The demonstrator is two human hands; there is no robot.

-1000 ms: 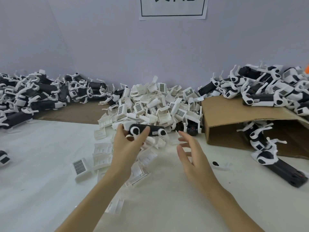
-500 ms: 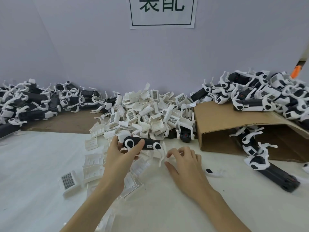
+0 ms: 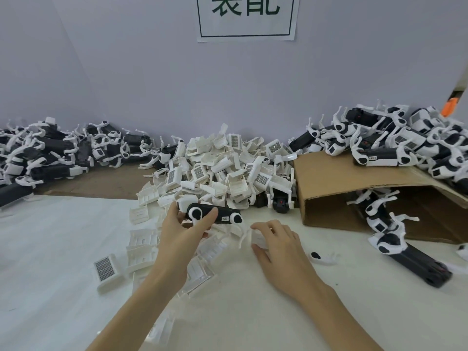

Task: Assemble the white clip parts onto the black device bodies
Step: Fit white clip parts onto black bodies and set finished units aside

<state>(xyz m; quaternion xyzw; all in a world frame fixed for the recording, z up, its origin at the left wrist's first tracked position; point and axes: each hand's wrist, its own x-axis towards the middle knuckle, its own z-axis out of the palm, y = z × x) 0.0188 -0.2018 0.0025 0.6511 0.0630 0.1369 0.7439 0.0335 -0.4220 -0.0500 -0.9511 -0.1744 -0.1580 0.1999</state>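
Right hand (image 3: 277, 245) now down gripping white clip (image 3: 258, 239), left hand (image 3: 181, 231) clamped on black body (image 3: 215, 214), lengthwise left-right

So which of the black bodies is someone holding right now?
The black body in front of the white clip pile, gripped by the left hand. All the others lie loose in heaps or on the table.

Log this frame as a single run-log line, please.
stage: picking clip | left hand: holds black device body | right hand: grip on white clip part on table | clip not yet fitted
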